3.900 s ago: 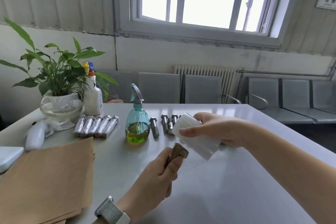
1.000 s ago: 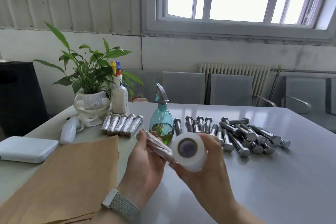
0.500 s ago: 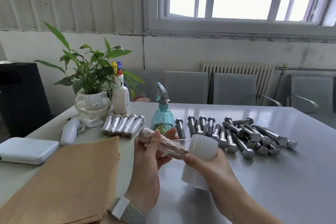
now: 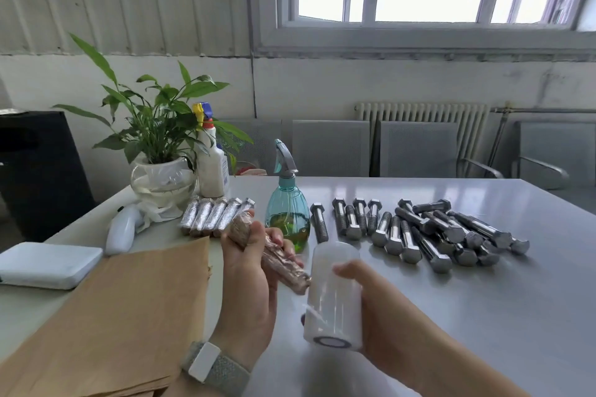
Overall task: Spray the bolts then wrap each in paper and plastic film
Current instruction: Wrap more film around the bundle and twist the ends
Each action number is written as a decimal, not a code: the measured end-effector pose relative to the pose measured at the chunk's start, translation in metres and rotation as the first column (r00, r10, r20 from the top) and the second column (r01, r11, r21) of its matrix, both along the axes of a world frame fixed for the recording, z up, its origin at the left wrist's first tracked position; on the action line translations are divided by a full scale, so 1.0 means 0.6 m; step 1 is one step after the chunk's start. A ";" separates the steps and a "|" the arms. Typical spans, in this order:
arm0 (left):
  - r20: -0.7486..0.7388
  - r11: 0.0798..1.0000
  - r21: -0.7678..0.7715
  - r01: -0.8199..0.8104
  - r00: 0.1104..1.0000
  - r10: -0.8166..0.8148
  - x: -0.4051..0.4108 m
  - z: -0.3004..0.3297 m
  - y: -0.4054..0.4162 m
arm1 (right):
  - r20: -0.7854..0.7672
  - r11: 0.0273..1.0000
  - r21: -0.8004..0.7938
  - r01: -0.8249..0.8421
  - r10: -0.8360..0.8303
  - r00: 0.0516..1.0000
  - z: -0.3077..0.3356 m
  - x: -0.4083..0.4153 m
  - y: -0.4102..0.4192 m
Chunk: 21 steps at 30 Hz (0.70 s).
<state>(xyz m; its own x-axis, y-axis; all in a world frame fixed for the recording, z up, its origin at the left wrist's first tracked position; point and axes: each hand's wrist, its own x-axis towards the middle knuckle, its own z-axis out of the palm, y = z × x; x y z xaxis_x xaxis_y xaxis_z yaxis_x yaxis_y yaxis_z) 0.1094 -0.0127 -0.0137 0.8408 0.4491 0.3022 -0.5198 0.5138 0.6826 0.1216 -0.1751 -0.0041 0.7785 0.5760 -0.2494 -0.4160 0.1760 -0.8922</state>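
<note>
My left hand (image 4: 250,280) grips a bolt wrapped in brown paper and clear film (image 4: 283,263), tilted down to the right. Its lower end touches the white roll of plastic film (image 4: 333,295), which my right hand (image 4: 371,306) holds upright with the core end toward me. Several bare steel bolts (image 4: 419,232) lie in a loose heap on the grey table (image 4: 483,316) to the right. Several film-wrapped bolts (image 4: 214,216) lie in a row at the back left. A teal spray bottle (image 4: 287,213) with yellow-green liquid stands between them. A stack of brown paper sheets (image 4: 113,316) lies at the front left.
A potted plant in a glass bowl (image 4: 161,180) and a white spray bottle (image 4: 211,164) stand at the table's back left. A white box (image 4: 48,264) and a white handheld device (image 4: 121,230) lie at the left edge. Grey chairs (image 4: 416,148) line the wall behind.
The film roll has swung from lying end-on to upright and dropped lower at the right. The wrapped bolt now shows more film around it and sits slightly lower in my left hand.
</note>
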 end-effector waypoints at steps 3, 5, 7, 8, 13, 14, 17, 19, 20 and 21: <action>-0.067 0.996 0.074 -0.051 0.996 0.056 0.002 0.001 0.009 | 0.122 0.997 -0.065 -0.032 0.040 0.992 -0.001 -0.004 0.001; -0.109 0.993 0.108 -0.041 0.993 0.053 0.000 0.003 0.014 | 0.184 0.994 -0.094 -0.062 0.079 0.980 -0.002 -0.004 0.003; -0.163 0.991 0.133 -0.001 0.986 0.023 -0.004 0.005 0.011 | 0.227 0.991 -0.114 -0.068 0.093 0.970 -0.001 -0.001 0.004; -0.185 0.990 0.142 0.021 0.983 0.006 -0.004 0.007 0.007 | 0.232 0.990 -0.121 -0.066 0.093 0.968 0.001 -0.002 0.004; -0.272 0.940 0.329 0.095 0.962 -0.002 -0.005 0.005 -0.016 | 0.262 0.972 -0.236 0.010 0.054 0.963 0.013 0.007 -0.001; -0.283 0.925 0.365 0.111 0.959 -0.003 -0.006 0.004 -0.017 | 0.248 0.962 -0.271 -0.006 0.076 0.966 0.016 0.005 -0.007; -0.311 0.890 0.438 0.124 0.950 0.021 -0.008 0.004 -0.017 | 0.214 0.924 -0.367 -0.109 0.198 0.957 0.022 0.017 -0.021; -0.300 0.847 0.521 0.103 0.951 0.069 -0.007 0.002 -0.019 | 0.187 0.943 -0.329 -0.046 0.113 0.976 0.023 0.029 -0.027; -0.290 0.830 0.549 0.097 0.954 0.081 -0.007 0.001 -0.020 | 0.201 0.946 -0.322 -0.024 0.093 0.975 0.020 0.032 -0.033; -0.284 0.816 0.570 0.094 0.955 0.088 -0.006 -0.001 -0.021 | 0.225 0.945 -0.326 -0.010 0.087 0.971 0.014 0.035 -0.041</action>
